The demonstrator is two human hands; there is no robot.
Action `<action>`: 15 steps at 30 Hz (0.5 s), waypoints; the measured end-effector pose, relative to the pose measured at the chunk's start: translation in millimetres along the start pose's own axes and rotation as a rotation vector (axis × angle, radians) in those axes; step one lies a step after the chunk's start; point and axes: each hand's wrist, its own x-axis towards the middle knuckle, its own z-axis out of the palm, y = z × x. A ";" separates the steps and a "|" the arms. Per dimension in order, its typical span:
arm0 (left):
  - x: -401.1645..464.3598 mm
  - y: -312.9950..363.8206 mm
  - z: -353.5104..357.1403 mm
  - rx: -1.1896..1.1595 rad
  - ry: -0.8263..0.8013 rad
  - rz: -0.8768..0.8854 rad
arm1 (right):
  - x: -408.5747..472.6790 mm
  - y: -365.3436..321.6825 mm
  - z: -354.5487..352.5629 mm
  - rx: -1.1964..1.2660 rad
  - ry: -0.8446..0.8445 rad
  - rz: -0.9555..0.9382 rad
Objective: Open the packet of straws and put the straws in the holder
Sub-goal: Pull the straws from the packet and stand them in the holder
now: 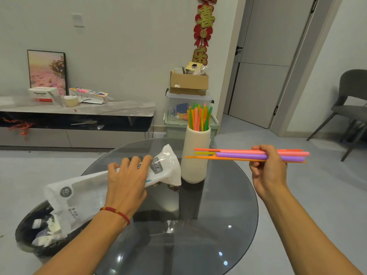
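Note:
A cream cylindrical holder (195, 155) stands upright at the far side of the round glass table (228, 211), with several green, pink and orange straws (199, 118) sticking out of its top. My left hand (129, 179) grips the white plastic straw packet (83, 197), which lies slanted with its open mouth pointing toward the holder. My right hand (266, 167) holds a bundle of several straws (236, 154), pink, purple and orange, level and sideways, their left ends in front of the holder's upper part.
A black waste bin (39, 235) with crumpled rubbish sits below the table's left edge. Stacked plastic storage boxes topped by a cardboard box (188, 82) stand behind the holder. A low sideboard (79, 114) runs along the left wall. A grey chair (349, 100) is at the right.

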 end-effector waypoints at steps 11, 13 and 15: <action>2.8 7.4 -6.6 -0.102 -0.025 -0.042 | 19.5 -89.2 73.7 -0.064 -0.076 -0.417; 3.0 7.9 -6.8 -0.115 -0.022 -0.043 | 19.7 -94.6 84.3 -0.161 -0.101 -0.446; 3.3 8.1 -6.7 -0.133 -0.010 -0.040 | 19.7 -97.3 95.0 -0.277 -0.133 -0.483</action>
